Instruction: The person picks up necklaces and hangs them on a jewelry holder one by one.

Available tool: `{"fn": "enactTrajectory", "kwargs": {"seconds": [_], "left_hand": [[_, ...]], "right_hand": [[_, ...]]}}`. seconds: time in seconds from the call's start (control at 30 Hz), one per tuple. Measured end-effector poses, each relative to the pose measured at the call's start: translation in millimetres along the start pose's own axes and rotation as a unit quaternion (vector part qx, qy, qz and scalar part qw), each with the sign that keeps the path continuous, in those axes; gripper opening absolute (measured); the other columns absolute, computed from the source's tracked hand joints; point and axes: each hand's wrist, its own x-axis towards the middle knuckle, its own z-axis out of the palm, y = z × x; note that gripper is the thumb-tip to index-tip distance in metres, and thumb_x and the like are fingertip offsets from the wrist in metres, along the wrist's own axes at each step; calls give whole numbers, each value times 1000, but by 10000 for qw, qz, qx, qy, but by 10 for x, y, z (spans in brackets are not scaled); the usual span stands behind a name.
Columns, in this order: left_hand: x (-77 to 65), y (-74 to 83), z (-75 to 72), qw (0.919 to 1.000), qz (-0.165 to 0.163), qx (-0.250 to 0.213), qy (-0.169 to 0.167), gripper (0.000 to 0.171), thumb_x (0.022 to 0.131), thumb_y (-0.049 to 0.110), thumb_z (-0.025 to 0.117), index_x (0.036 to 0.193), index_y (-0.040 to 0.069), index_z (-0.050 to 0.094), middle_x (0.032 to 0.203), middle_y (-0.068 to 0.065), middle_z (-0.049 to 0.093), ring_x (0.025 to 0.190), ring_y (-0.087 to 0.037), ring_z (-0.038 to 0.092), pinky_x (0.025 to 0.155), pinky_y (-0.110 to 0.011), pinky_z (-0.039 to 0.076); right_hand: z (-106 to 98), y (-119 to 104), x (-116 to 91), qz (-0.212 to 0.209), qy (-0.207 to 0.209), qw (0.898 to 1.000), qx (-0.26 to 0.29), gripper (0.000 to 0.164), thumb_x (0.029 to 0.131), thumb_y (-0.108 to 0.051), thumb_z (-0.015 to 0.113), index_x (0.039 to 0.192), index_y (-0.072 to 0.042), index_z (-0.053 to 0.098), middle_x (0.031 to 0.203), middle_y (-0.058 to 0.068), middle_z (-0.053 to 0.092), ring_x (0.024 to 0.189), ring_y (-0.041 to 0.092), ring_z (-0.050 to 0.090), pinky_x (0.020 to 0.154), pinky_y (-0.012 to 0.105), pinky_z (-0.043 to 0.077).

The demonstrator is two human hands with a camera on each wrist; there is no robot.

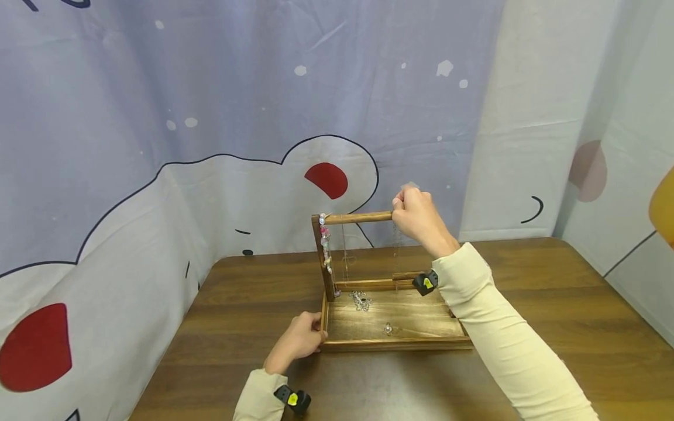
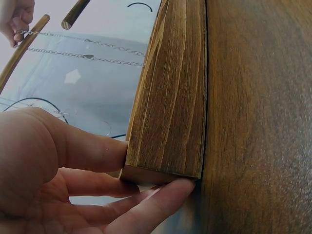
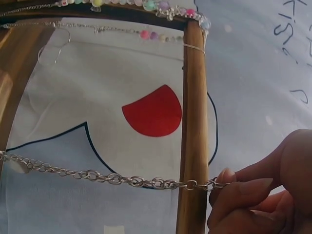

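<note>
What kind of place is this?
It looks like an indoor corner, perhaps curtained off for filming, though I can't be sure. A cartoon-printed curtain hangs behind a wooden table, which holds a wooden jewelry stand.

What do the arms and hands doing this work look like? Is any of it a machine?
They are a person's: the left hand and right hand wear no gloves. The left sleeve and right sleeve are pale cream and wrinkled. Each wrist carries a small black device, left and right, marked with bright yellow. No cables show.
</note>
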Motion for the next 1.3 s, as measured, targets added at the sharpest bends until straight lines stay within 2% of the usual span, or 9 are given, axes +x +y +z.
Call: {"fn": "enactTrajectory", "kwargs": {"seconds": [0.2, 0.43, 0.77, 1.0, 1.3], "left_hand": [[8, 10, -11, 10000, 75, -7, 28, 39, 81, -2, 56, 118, -14, 52, 78, -10, 56, 59, -17, 57, 48, -23, 51], [21, -8, -9, 9998, 199, 52, 46, 29, 81, -2, 56, 109, -10, 58, 76, -9, 57, 57, -17, 57, 47, -23, 50], [31, -18, 3, 9999, 154, 13, 35, 37, 81, -2, 56, 116, -13, 54, 79, -10, 58, 59, -15, 57, 48, -23, 50], [1, 2, 5, 9998, 157, -77, 78, 42, 80, -3, 57, 120, -15, 50, 81, -12, 60, 60, -19, 59, 48, -24, 51], [-1, 1, 2, 9999, 122, 5, 58, 47, 81, -2, 57, 124, -16, 46, 82, -11, 59, 61, -20, 59, 49, -24, 51]], "right_hand": [[59, -76, 3, -99, -90, 9999, 52, 21, 95, -13, 39, 93, 0, 55, 82, 11, 55, 64, 22, 49, 55, 30, 41], [158, -183, -11, -264, -153, 9995, 20, 18, 96, -15, 39, 87, -4, 51, 78, 10, 54, 64, 23, 49, 56, 32, 41], [284, -264, -33, -525, -249, 9978, 306, 19, 97, -16, 38, 90, -4, 51, 82, 9, 56, 60, 21, 48, 53, 30, 41], [380, -343, -33, -619, -363, 9963, 467, 15, 96, -15, 40, 93, -6, 51, 79, 7, 57, 58, 17, 51, 52, 29, 45], [458, -397, -44, -751, -316, 9962, 292, 13, 96, -15, 42, 94, -7, 52, 81, 5, 58, 63, 18, 52, 56, 29, 46]]}}
